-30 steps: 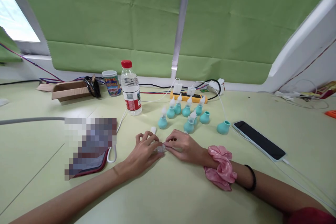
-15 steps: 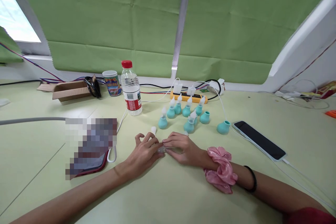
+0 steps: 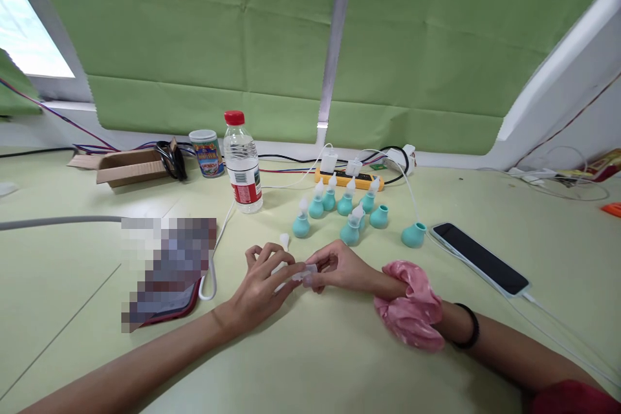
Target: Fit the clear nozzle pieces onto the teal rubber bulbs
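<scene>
My left hand [image 3: 262,278] and my right hand [image 3: 339,266] meet low over the pale table. Both are closed on a small clear plastic nozzle piece [image 3: 310,269], which lies roughly level between their fingertips; fingers cover parts of it. Just beyond my left hand, a small white soft tip [image 3: 284,240] rests on the table. Farther back stand several teal squeeze bulbs, most fitted with clear nozzles and whitish tips, such as the nearest bulb [image 3: 350,233]. Two have bare openings: one teal bulb [image 3: 379,217] and another teal bulb [image 3: 413,235] to the right.
A water bottle [image 3: 243,174] with a red cap stands beside a can [image 3: 207,154] and an open cardboard box [image 3: 136,167]. A yellow power strip [image 3: 349,179] with chargers lies behind the bulbs. One phone [image 3: 480,259] lies right; another phone [image 3: 169,310], partly blurred, lies left.
My right hand has turned and its fingers have curled under, showing more of the clear piece between my hands. A pale tip seen behind my right hand before no longer shows.
</scene>
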{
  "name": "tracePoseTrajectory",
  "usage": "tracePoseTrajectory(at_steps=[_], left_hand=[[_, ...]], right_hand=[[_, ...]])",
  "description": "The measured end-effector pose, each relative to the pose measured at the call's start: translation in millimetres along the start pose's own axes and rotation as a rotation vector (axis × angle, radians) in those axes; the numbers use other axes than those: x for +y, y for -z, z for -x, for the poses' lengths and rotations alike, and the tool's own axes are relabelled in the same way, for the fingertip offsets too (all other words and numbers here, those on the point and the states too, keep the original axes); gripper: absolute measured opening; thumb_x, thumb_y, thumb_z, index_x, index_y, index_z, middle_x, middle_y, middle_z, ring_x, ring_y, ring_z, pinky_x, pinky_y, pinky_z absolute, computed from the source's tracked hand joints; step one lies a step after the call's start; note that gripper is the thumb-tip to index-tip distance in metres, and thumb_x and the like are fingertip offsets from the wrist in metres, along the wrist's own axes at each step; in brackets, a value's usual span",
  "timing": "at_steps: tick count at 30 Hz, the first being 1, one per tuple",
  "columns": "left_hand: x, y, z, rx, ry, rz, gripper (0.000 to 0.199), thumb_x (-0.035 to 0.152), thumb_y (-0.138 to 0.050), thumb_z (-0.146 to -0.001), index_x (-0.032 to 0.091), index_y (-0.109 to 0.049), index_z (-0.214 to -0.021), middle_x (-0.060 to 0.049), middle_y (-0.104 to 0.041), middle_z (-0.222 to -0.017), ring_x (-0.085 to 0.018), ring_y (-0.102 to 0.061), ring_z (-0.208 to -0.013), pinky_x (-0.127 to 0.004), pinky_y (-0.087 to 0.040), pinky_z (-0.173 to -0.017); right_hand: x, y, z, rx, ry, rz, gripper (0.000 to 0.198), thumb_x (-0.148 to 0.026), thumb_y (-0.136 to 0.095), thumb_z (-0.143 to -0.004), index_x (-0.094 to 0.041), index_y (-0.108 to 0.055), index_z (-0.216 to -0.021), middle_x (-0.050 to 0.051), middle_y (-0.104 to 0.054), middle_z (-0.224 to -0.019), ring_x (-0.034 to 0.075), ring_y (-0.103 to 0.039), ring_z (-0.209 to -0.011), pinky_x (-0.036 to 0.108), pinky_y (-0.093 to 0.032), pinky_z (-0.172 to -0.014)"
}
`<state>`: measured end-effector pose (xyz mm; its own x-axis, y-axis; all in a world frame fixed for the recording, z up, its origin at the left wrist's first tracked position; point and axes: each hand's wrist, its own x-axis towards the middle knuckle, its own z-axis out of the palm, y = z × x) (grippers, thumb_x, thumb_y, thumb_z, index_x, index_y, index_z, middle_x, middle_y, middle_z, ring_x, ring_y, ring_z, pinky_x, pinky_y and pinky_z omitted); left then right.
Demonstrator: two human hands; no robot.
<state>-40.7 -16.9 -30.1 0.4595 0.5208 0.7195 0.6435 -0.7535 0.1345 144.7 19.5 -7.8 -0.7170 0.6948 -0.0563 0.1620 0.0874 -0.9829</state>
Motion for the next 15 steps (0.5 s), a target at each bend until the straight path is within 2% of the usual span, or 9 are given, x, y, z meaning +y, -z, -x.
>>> tracePoseTrajectory(at_steps=[5,9,15], left_hand=[[1.2,3.3,-1.5,-0.026,0.007,0.043,0.018,0.015,-0.053,-0.077,0.022,-0.056,-0.093,-0.002,-0.058,-0.077,-0.016,-0.046,-0.076,-0.031,-0.028,-0.067],[2.8,6.9,-4.5,-0.038,0.046,0.184,0.023,0.020,-0.058,-0.074,0.022,-0.056,-0.096,-0.003,-0.056,-0.077,-0.016,-0.047,-0.074,-0.032,-0.033,-0.068],[3.2,1.8,-2.9,0.010,0.076,0.421,0.032,0.010,-0.052,-0.076,0.019,-0.051,-0.106,-0.006,-0.054,-0.083,-0.014,-0.050,-0.075,-0.027,-0.043,-0.063]], right_hand=[[-6.7,-0.8,0.9,-0.003,-0.074,-0.137,0.032,-0.038,-0.068,-0.059,-0.009,-0.067,-0.072,0.004,-0.060,-0.062,0.009,-0.053,-0.051,0.024,-0.048,-0.053],[-6.7,-2.7,3.0,-0.026,-0.115,-0.233,0.031,-0.035,-0.069,-0.060,-0.009,-0.067,-0.078,0.003,-0.059,-0.063,0.008,-0.053,-0.051,0.023,-0.048,-0.053],[-3.0,2.0,2.9,-0.047,-0.099,-0.298,0.029,-0.036,-0.063,-0.067,-0.008,-0.064,-0.072,0.004,-0.060,-0.067,0.010,-0.056,-0.052,0.023,-0.047,-0.054]])
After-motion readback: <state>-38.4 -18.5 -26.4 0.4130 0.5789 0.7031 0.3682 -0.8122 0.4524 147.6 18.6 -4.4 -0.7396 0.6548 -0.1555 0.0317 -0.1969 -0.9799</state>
